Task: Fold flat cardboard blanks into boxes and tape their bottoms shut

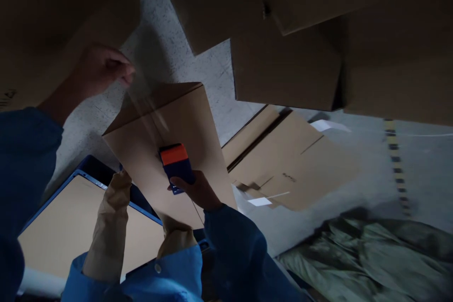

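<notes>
My left hand [101, 70] is raised at the upper left, its fingers pinched on the end of a strip of clear tape [141, 99]. The tape runs down to an orange and blue tape dispenser [176, 163], which my right hand [198, 192] grips against the face of a tilted cardboard box [198, 132]. Two beige-gloved hands [109, 217] of a blue-sleeved person reach up from the bottom edge and touch the lower part of the box.
Big cardboard boxes [283, 71] are stacked across the top. Flattened cardboard [300, 165] lies on the grey floor to the right. A blue-rimmed tray [85, 177] with a cardboard sheet sits lower left. Green cloth [371, 255] lies bottom right, past a yellow-black floor stripe [396, 165].
</notes>
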A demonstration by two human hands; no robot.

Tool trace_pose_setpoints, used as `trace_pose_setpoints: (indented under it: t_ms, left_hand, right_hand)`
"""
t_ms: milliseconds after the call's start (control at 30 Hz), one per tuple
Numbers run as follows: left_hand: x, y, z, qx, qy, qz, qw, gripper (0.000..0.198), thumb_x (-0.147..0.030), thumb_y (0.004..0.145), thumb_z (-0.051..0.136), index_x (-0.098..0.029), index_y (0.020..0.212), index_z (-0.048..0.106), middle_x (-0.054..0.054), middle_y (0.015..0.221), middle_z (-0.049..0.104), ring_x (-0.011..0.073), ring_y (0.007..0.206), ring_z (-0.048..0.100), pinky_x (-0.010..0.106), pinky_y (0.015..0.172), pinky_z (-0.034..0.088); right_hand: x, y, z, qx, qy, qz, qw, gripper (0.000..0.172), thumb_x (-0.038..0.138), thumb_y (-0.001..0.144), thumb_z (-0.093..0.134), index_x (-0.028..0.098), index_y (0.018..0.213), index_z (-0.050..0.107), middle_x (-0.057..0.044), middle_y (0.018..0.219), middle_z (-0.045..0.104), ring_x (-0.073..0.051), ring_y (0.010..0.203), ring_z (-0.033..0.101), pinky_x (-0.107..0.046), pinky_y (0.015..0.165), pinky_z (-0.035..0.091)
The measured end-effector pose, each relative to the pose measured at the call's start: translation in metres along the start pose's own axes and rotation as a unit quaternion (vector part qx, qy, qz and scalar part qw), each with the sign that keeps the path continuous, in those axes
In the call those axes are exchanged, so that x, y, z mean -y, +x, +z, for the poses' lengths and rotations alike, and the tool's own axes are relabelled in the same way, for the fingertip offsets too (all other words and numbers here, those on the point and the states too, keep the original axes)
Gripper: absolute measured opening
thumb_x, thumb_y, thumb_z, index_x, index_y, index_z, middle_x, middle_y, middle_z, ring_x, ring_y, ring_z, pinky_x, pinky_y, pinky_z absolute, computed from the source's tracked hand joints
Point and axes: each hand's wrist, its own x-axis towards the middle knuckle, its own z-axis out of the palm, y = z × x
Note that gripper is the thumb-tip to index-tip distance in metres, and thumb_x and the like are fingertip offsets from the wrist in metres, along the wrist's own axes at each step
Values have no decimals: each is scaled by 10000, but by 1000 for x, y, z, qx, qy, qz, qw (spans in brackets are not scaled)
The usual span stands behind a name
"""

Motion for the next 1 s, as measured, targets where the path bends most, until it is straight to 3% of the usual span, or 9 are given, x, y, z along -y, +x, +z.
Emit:
trace_pose_setpoints:
  t_ms: [67,200,333,433,500,600,767,1000]
  left_hand:
    - [12,7,-10,-15,50,13,999,312,-436,834,683,-126,864,690,59,809,667,252,843,698,537,931,513]
    - [32,24,-15,-11,39,12,999,295,-432,819,662,-137,817,642,40,775,640,267,867,706,505,908,518]
    - [14,27,-8,-3,26,65,998,311,-476,787,706,-171,799,643,40,805,652,285,905,706,468,914,543]
    - [-4,22,-10,15,57,59,997,304,-460,789,747,-163,819,689,53,839,680,289,931,703,454,927,534]
    - [-3,24,-13,25,60,49,997,347,-487,754,793,-160,845,717,59,856,697,300,936,705,453,916,541]
    - [22,38,-11,27,43,45,998,380,-507,729,823,-166,868,730,66,866,710,291,915,704,461,907,556]
    - [71,66,3,-27,47,25,998,331,-396,726,839,-107,830,716,72,806,699,231,863,661,479,888,534]
    - [111,74,29,3,51,-30,998,670,-731,661,726,-130,954,697,33,926,734,179,865,609,414,849,512]
  right_hand:
    - [-5,-1,2,3,-6,2,1000,479,588,567,835,137,682,722,-102,665,752,-236,650,738,-340,637,595]
    - [-13,1,5,-21,-10,13,1000,512,626,558,830,139,661,711,-103,626,737,-250,620,736,-337,609,591]
    - [-16,3,5,-42,3,19,999,543,661,532,833,152,653,689,-97,596,721,-256,592,729,-337,577,585]
    - [-17,3,6,-52,-3,20,998,551,669,512,841,157,640,683,-95,587,717,-251,581,723,-341,582,587]
    - [-15,3,8,-59,-4,27,998,551,661,502,850,155,639,681,-95,583,716,-249,572,721,-337,575,589]
    - [-12,5,11,-64,10,39,997,550,652,493,857,156,640,672,-84,568,705,-250,560,721,-333,559,593]
    - [-5,14,17,-75,14,52,996,551,656,518,848,149,621,660,-88,551,691,-241,545,714,-313,529,583]
    - [2,18,16,-61,26,84,994,571,674,481,851,154,610,653,-55,542,677,-218,536,708,-296,537,594]
